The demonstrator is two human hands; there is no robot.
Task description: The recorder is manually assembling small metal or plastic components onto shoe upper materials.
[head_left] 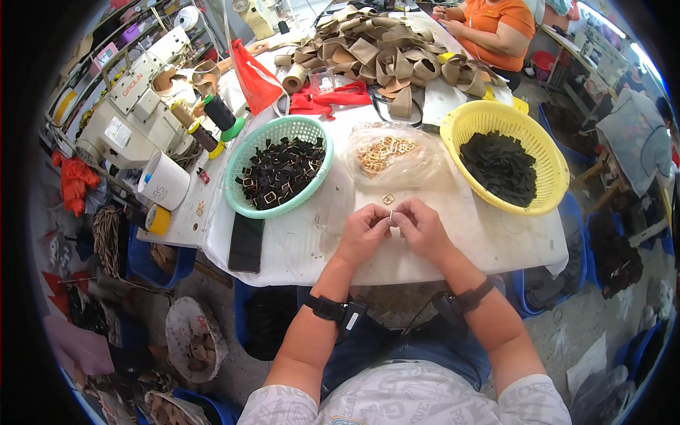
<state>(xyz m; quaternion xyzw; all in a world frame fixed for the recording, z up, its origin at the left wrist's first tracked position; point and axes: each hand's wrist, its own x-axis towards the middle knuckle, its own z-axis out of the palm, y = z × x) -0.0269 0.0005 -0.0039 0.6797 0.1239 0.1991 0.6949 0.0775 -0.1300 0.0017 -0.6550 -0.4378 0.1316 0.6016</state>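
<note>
My left hand [363,230] and my right hand [419,228] meet over the near part of the white table [326,262], fingers closed in a pinch. Between the fingertips shows a small, thin, pale edge; the rest of the piece is hidden. Just beyond my fingers lies one square gold buckle [388,199]. A clear plastic bag [361,134] behind it holds many gold buckles. To the left, a mint-green basket [237,202] contains black strips fitted with gold buckles. On the right, a yellow basket [552,185] is filled with plain black strips.
A black phone [246,246] lies by the left table edge. A sewing machine [134,117], thread cones [223,117] and a white cup [164,180] stand left. Brown pieces [375,49] are heaped at the back, near a person in orange [499,28]. Blue bins [559,290] flank the table.
</note>
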